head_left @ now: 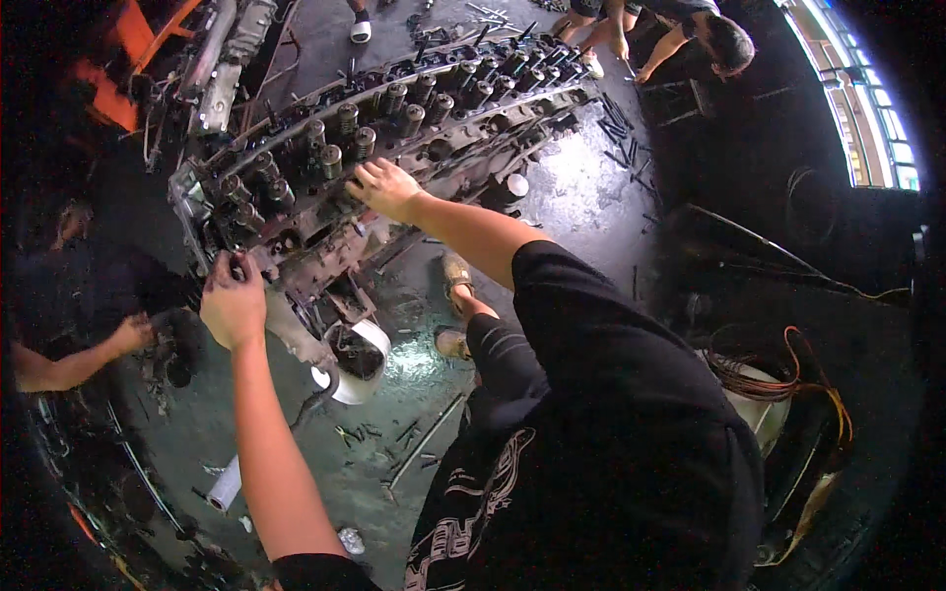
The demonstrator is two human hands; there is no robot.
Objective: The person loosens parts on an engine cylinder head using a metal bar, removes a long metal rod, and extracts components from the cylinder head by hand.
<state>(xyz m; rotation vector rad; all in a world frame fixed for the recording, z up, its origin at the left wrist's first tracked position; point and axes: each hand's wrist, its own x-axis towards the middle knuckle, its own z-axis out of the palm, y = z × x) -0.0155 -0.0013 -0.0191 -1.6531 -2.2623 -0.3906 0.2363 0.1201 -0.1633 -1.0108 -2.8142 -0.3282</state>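
Trainee: With 12 o'clock set at the top edge of the view, where did the workpiece lie?

Technician: The long, grimy grey metal engine casting (473,130) lay at 11 o'clock from the view's centre. Dark, upright coil springs with round metal caps (365,144) stood in rows along its top.

Trainee: State its long axis.

Technician: The axis ran obliquely across the person's front, its near end toward 8 o'clock and its far end toward 2 o'clock.

Trainee: Which hand was nearer to the springs?

Technician: The right hand (391,191). It was at the casting's near edge, with the closest springs just beyond its fingertips at 11 o'clock. The left hand (235,310) was at the near end; from there, the middle of the casting lay between 1 and 2 o'clock.

Trainee: Condition of the hands?

Technician: The right fingers were spread and slightly bent. The left fingers were curled inward at the casting. Whether either hand grasped a part could not be determined.

Trainee: Adjacent items?

Technician: A round white container with dark contents (381,353) stood at 4 o'clock from the left hand. A co-worker's bare hand (131,335) was well apart, at 8 to 9 o'clock from it.
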